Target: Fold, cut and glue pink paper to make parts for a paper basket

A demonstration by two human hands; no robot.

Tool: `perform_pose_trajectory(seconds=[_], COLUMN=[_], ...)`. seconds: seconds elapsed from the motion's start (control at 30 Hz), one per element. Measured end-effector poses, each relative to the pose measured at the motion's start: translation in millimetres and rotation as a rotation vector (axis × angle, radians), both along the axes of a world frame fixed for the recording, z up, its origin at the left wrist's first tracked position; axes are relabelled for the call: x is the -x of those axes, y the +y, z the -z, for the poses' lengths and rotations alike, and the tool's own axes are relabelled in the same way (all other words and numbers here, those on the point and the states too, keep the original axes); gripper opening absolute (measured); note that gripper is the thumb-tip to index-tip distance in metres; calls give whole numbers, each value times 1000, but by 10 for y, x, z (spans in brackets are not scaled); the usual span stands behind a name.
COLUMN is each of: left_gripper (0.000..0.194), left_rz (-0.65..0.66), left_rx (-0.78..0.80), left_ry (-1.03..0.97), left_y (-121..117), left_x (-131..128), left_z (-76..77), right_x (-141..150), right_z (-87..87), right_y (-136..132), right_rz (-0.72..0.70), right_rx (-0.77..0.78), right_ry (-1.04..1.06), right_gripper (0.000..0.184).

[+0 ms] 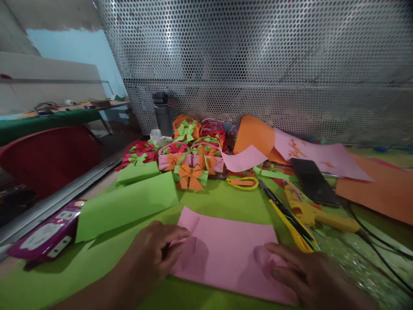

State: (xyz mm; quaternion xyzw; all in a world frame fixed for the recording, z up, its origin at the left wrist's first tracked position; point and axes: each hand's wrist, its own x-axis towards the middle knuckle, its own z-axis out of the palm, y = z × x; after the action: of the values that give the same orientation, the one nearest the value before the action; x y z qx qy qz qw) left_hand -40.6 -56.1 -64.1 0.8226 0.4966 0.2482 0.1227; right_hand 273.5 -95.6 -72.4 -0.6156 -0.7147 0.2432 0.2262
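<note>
A sheet of pink paper [229, 254] lies before me on the green table top, with creases near its left and right ends. My left hand [161, 247] pinches its left edge between thumb and forefinger. At the right edge, my right hand [300, 269] grips the paper the same way, thumb and fingers closed on it. A folded green paper [129, 206] lies beyond my left hand. Close to my right hand are a yellow and black utility knife [287, 215] and a yellow glue gun [309, 211].
Several small paper baskets with bows [190, 176] stand at the back, near a grey bottle [163, 116]. A purple power strip [48, 237] sits at the left edge. Yellow-handled scissors [241, 183], a black phone [312, 181] and orange sheets [377, 189] lie ahead and right.
</note>
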Motion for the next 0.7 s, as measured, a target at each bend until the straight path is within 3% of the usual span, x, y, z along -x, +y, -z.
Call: perform_pose_trajectory(seconds=[0.1,0.27,0.4,0.53,0.7], left_gripper=[28,28,28,26,27], left_rz=[37,71,57,62,99], left_rx=[-41,-74,-71,-54,-105], left_ry=[70,30,-1,9,88], left_y=[-1,19,21,11,21], left_x=[-25,-4,17,22,-2], left_z=[9,68,108,110,74], right_x=[-1,53,109,92,40], right_z=[-22,-43,-86,-76,-22], right_y=[14,-41,-69,-46,-34], right_rz=[-59,78,142,133,76], right_rx=[57,0,69,177,190], right_ry=[-77,-62,63,257,161], right_gripper=[26,30,37,46,39])
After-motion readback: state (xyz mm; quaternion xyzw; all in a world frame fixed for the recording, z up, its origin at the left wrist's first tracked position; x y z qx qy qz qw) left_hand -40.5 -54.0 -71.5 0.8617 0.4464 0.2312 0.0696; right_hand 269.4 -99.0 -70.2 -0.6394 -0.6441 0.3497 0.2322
